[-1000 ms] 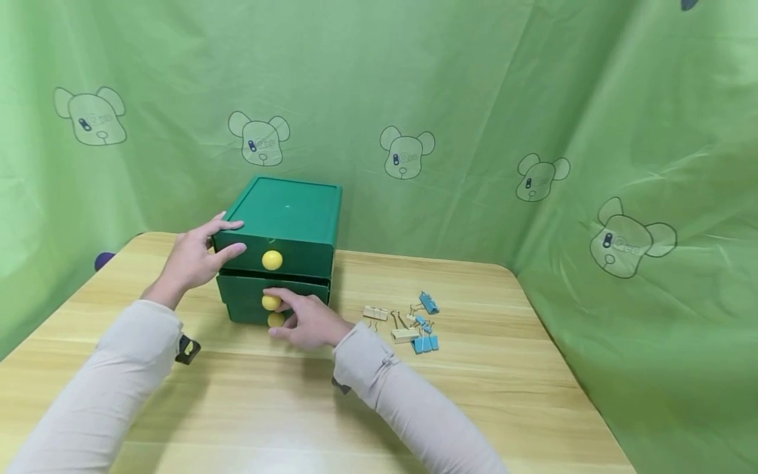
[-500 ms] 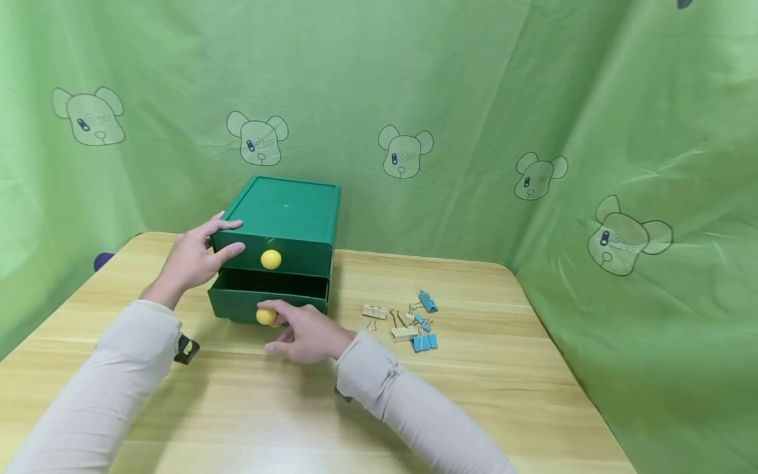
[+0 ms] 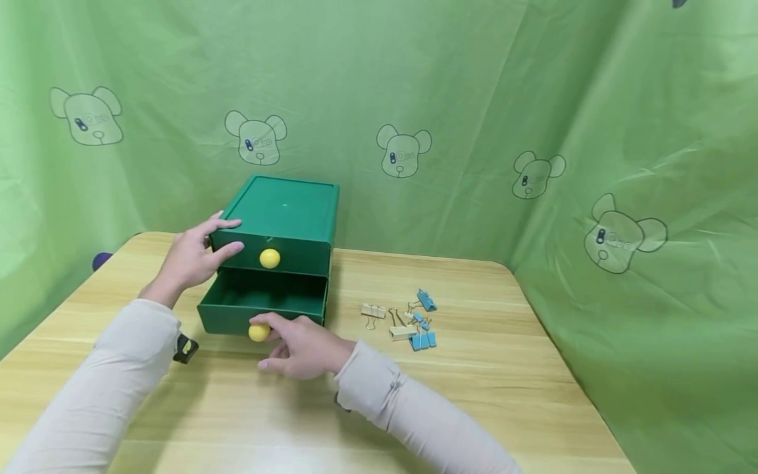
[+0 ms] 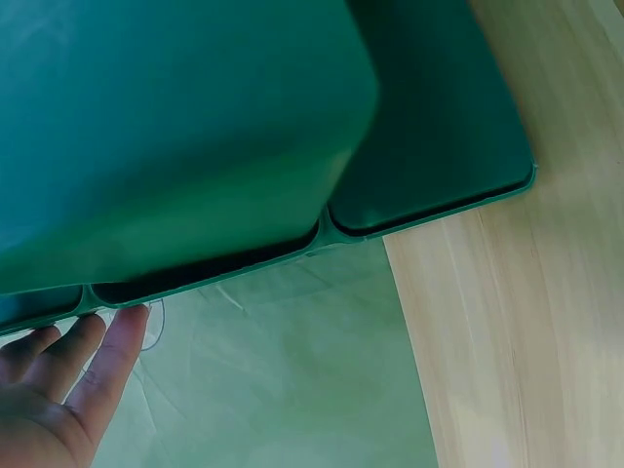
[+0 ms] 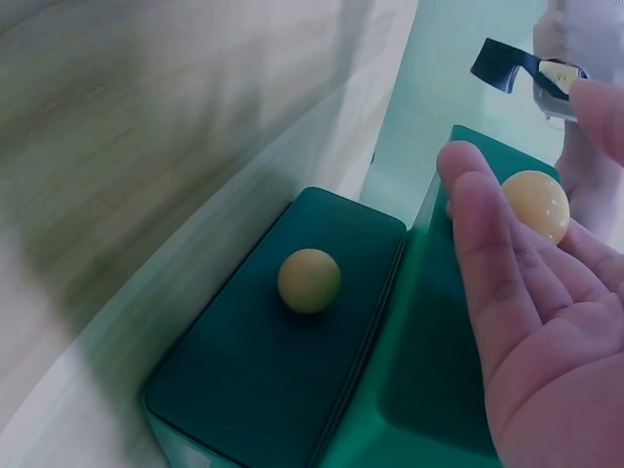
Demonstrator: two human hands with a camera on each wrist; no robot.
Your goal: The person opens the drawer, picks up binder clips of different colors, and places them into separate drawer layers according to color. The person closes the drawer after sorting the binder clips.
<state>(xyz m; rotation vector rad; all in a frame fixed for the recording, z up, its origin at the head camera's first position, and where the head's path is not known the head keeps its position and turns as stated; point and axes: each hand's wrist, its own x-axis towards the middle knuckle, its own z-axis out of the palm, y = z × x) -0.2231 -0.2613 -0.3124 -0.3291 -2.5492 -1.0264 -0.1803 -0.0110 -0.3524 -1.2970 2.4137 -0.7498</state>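
Observation:
A dark green drawer cabinet (image 3: pixel 290 204) stands at the back left of the table. Its middle drawer (image 3: pixel 227 318) is pulled out, with the green interior showing. At the cabinet's upper left front corner rests my left hand (image 3: pixel 192 258), index finger along the top edge and thumb against the top drawer's front. The fingers (image 4: pixel 115 356) look fairly straight in the left wrist view. My right hand (image 3: pixel 308 345) hooks its fingers round the drawer's yellow knob (image 3: pixel 258 332), thumb held apart below. In the right wrist view, the knob (image 5: pixel 538 207) sits between the fingers.
Several blue (image 3: pixel 423 341) and cream (image 3: pixel 404 333) binder clips lie right of the cabinet. The top drawer is closed, with its own yellow knob (image 3: pixel 270 258). Another yellow knob (image 5: pixel 309 281) is on the closed bottom drawer. A green curtain (image 3: pixel 462 85) hangs behind the table.
My right hand has drawn the middle drawer outward, toward me and slightly left, from a narrow gap to a wide opening. The left hand stays on the cabinet's corner.

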